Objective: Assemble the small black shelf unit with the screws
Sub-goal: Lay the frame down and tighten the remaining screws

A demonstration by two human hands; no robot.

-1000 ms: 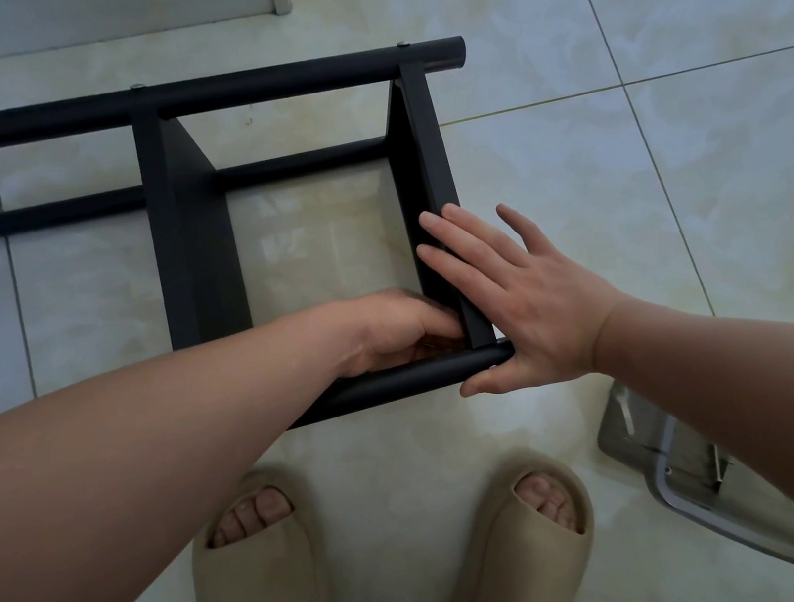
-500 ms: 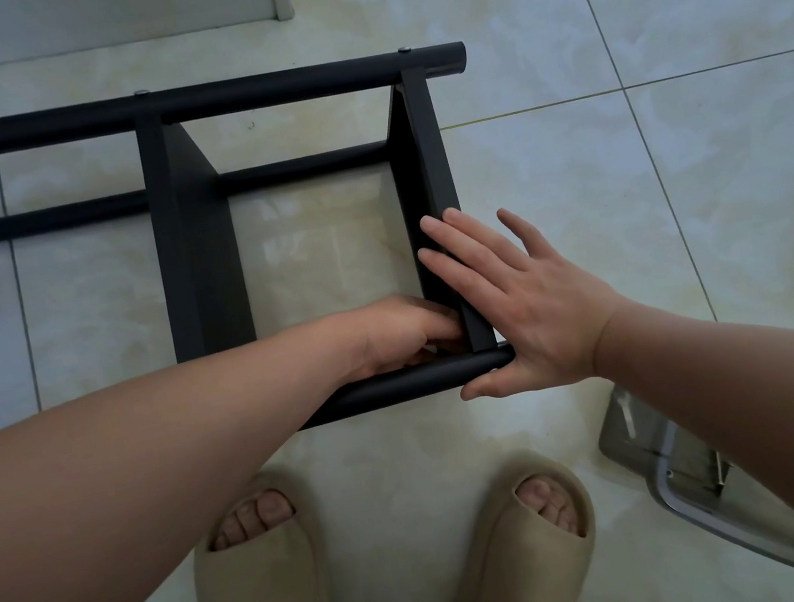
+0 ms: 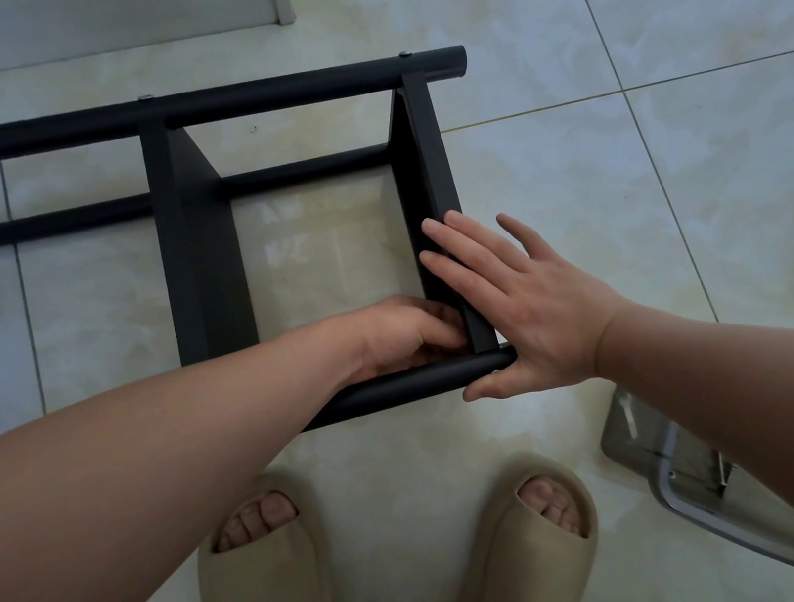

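The black shelf [image 3: 204, 279] lies on the floor [image 3: 630, 211]. The right hand [image 3: 531, 310] presses flat on its end, fingers [image 3: 461, 259] straight. The left hand [image 3: 405, 336] curls inside the corner; I cannot tell if it holds anything.

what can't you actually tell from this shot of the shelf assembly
Head view only.
Left hand: its fingers curl into the near corner of the shelf unit; the hand itself hides whether they hold a screw.
The shelf unit: left part cut off by the picture's edge.
Clear tray: contents blurred, partly covered by the right forearm.
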